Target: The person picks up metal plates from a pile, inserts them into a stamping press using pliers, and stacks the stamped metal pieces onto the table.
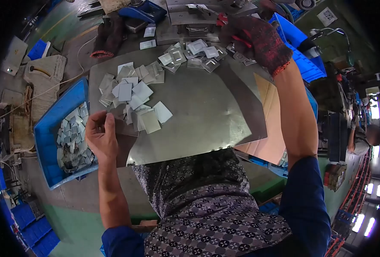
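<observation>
My left hand [102, 136], bare, is beside a pile of flat metal plates [132, 92] at the table's left. Its fingers are curled with the thumb against them, and whatever may be in them is hidden. My right hand [258, 43] wears a dark red-and-black glove. It is closed round red-handled pliers [242, 39], whose metal jaws point left over the metal press block [183, 17] at the back. Below that block lie formed square metal pieces [194, 53] with raised centres, in a loose heap.
A blue bin [48, 160] full of small plates stands left of the metal table [198, 111]. Another blue bin [301, 51] is at the back right. A dark glove [108, 36] lies at the back left. Cardboard [267, 124] sticks out on the right. A person [361, 139] is at far right.
</observation>
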Demonstrator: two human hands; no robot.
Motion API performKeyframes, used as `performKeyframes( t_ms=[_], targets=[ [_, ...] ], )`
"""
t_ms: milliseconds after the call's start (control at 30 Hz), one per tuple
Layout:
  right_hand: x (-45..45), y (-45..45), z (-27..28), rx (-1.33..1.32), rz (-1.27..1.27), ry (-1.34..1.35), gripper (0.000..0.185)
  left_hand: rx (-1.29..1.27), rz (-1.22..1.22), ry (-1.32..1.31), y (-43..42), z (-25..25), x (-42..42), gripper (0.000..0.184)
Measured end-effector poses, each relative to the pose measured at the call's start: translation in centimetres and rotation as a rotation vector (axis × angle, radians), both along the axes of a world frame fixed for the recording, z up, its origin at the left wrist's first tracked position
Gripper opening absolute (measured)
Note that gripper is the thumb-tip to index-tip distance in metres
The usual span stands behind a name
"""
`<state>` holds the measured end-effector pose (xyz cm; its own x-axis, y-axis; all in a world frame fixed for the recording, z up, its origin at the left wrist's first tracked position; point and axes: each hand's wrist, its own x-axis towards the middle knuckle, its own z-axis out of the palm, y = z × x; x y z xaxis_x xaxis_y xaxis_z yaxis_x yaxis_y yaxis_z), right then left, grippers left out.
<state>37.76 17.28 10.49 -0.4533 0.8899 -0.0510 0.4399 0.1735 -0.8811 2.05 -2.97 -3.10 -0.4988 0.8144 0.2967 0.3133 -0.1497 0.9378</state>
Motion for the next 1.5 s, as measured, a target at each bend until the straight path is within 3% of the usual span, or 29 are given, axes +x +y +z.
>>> performKeyframes(
  t_ms=[100,167,233,333,400,500,700,933,1033,1100,1133,1200,1367,1433,1500],
  targets=[
    [-0.5,-1.5,1.1,-0.072,-0.156,0.077,0.022,-0.002,-0.007,0.034,0.0,0.2,0.0,0.016],
    [1.1,-1.8,0.3,0.332,0.164,-0.103,0.023,0.000,-0.008,0.045,0.0,0.2,-0.1,0.017],
    [0.5,-4.4,-1.2,0.315,0.054,0.014,0.024,0.004,-0.007,0.062,0.0,0.2,-0.1,0.018],
    [-1.6,-10.7,-3.3,-0.141,-0.225,0.492,0.032,-0.030,-0.005,0.048,0.1,0.2,0.3,0.023],
    [-1.5,-12.2,-2.7,-0.449,-0.130,0.427,0.032,-0.146,-0.008,0.363,-0.3,2.6,1.6,0.040],
    [-1.6,-13.3,-5.0,-0.477,-0.009,0.460,0.032,-0.100,-0.299,0.856,0.1,5.0,2.8,0.056],
    [-2.3,-14.0,-6.6,-0.680,0.016,0.566,0.043,-0.060,-0.407,1.012,0.4,4.9,4.0,0.052],
    [-2.0,-14.4,-7.0,-0.671,0.072,0.537,0.046,0.058,-0.422,0.984,0.7,4.5,3.5,0.048],
    [-1.8,-14.8,-7.0,-0.655,0.062,0.550,0.046,0.035,-0.330,0.846,0.2,4.8,3.6,0.045],
    [-1.7,-15.2,-6.5,-0.663,0.076,0.528,0.047,-0.294,-0.331,0.277,-0.2,5.1,3.6,0.035],
    [-1.7,-15.3,-6.3,-0.669,0.095,0.505,0.047,-0.291,-0.332,0.276,-0.2,4.8,3.4,0.035],
    [-1.3,-15.5,-6.4,-0.688,0.151,0.553,0.048,-0.258,-0.333,-0.109,-0.2,3.8,2.6,0.023],
    [-1.7,-16.2,-4.8,-0.566,0.387,0.594,0.046,0.067,-0.339,0.000,-0.1,2.9,2.3,0.016],
    [-2.0,-15.9,-4.4,-0.780,0.393,0.523,0.045,0.128,-0.334,-0.004,-0.1,2.8,2.6,0.016],
    [-2.6,-16.5,-4.3,-0.774,0.378,0.494,0.045,0.147,-0.370,0.086,0.0,2.7,2.7,0.017]
  ],
)
